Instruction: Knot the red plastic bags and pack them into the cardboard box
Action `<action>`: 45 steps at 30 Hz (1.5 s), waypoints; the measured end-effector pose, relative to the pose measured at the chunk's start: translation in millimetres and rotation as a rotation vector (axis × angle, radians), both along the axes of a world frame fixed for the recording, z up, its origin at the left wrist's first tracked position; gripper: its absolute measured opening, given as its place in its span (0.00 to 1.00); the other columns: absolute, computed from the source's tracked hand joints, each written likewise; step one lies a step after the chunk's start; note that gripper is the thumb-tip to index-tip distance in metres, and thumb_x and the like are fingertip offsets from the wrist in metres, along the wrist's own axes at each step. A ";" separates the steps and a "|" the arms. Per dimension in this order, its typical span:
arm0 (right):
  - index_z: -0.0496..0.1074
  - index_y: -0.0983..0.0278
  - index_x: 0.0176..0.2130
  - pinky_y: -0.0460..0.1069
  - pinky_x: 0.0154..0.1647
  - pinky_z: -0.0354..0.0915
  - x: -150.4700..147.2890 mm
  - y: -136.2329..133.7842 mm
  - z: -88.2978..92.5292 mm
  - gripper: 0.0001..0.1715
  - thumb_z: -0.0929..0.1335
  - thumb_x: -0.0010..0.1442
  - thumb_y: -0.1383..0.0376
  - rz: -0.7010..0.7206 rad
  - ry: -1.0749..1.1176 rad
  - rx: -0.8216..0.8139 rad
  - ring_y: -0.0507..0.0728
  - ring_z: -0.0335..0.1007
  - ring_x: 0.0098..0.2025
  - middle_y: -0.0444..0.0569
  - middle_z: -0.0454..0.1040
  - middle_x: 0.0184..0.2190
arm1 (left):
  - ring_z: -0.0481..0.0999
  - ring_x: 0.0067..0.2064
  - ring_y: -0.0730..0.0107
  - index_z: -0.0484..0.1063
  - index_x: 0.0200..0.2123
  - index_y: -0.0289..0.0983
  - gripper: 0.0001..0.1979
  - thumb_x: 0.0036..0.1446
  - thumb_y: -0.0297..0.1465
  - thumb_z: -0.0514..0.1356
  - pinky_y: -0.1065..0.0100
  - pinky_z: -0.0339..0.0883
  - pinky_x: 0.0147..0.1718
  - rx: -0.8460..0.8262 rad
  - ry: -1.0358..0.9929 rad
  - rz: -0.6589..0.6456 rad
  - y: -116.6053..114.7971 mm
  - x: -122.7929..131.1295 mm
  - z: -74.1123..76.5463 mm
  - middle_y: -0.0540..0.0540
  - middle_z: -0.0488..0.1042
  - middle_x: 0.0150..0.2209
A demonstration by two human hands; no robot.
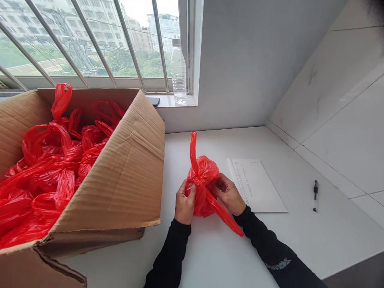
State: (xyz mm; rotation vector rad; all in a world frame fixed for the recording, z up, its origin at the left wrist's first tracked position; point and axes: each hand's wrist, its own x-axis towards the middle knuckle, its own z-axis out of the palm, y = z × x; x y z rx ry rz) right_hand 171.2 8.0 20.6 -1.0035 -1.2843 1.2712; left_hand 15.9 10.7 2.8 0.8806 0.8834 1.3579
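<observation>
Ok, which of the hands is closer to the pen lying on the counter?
The right. The right hand grips the red bag left of the pen, with the sheet of paper between them; the left hand holds the bag's far side, farther from the pen.

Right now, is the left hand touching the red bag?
Touching. The head view shows the left hand with its thumb pressed onto the red bag, gripping its side.
</observation>
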 end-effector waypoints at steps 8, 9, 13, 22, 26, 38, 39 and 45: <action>0.71 0.58 0.42 0.52 0.43 0.69 8.0 5.4 -2.1 0.15 0.70 0.59 0.54 -0.162 0.110 -0.027 0.58 0.72 0.40 0.47 0.76 0.38 | 0.77 0.44 0.62 0.74 0.44 0.37 0.15 0.52 0.33 0.66 0.66 0.69 0.43 -0.145 -0.211 -0.218 -3.4 4.5 7.1 0.44 0.79 0.42; 0.71 0.58 0.43 0.52 0.44 0.69 8.5 5.1 -1.8 0.15 0.70 0.59 0.54 -0.166 0.105 -0.019 0.58 0.72 0.41 0.47 0.76 0.39 | 0.77 0.45 0.62 0.74 0.44 0.37 0.15 0.52 0.33 0.66 0.66 0.69 0.43 -0.138 -0.196 -0.219 -3.0 4.5 6.2 0.44 0.79 0.43; 0.68 0.56 0.52 0.54 0.51 0.68 6.9 2.7 1.3 0.21 0.69 0.60 0.55 -0.116 0.104 -0.015 0.59 0.72 0.48 0.49 0.75 0.45 | 0.78 0.43 0.64 0.74 0.46 0.40 0.18 0.51 0.34 0.67 0.66 0.70 0.44 -0.082 -0.146 -0.105 0.7 3.4 -0.3 0.45 0.79 0.43; 0.68 0.59 0.55 0.58 0.55 0.67 6.6 9.0 -11.3 0.31 0.74 0.54 0.55 -0.111 0.021 -0.107 0.59 0.73 0.48 0.52 0.76 0.46 | 0.77 0.48 0.59 0.73 0.47 0.38 0.17 0.54 0.35 0.65 0.61 0.71 0.48 -0.124 -0.269 -0.046 0.4 0.9 10.5 0.42 0.78 0.46; 0.69 0.59 0.53 0.57 0.50 0.70 10.6 9.8 -12.2 0.32 0.76 0.51 0.55 -0.128 0.075 -0.117 0.60 0.75 0.46 0.52 0.78 0.43 | 0.74 0.54 0.54 0.71 0.52 0.39 0.21 0.54 0.33 0.64 0.59 0.70 0.50 -0.104 -0.295 -0.144 -2.3 1.4 16.1 0.41 0.75 0.53; 0.66 0.56 0.56 0.57 0.44 0.71 7.1 3.5 -6.5 0.28 0.71 0.58 0.53 -0.080 0.075 -0.118 0.61 0.76 0.41 0.52 0.77 0.43 | 0.76 0.51 0.58 0.68 0.51 0.37 0.29 0.44 0.30 0.72 0.57 0.68 0.53 -0.074 -0.195 0.008 3.4 0.5 2.0 0.40 0.76 0.50; 0.64 0.56 0.56 0.58 0.44 0.71 8.1 2.7 -6.0 0.28 0.70 0.59 0.52 -0.065 0.076 -0.090 0.61 0.75 0.42 0.52 0.76 0.43 | 0.76 0.50 0.58 0.68 0.50 0.37 0.29 0.44 0.30 0.72 0.57 0.67 0.53 -0.082 -0.201 0.029 4.0 0.1 2.0 0.40 0.77 0.49; 0.66 0.54 0.52 0.57 0.54 0.67 6.7 -2.9 0.9 0.24 0.72 0.57 0.59 -0.045 -0.108 0.061 0.61 0.68 0.53 0.50 0.69 0.52 | 0.77 0.45 0.62 0.69 0.47 0.36 0.25 0.45 0.32 0.71 0.61 0.70 0.47 -0.116 -0.203 0.069 3.6 -0.3 3.3 0.42 0.77 0.45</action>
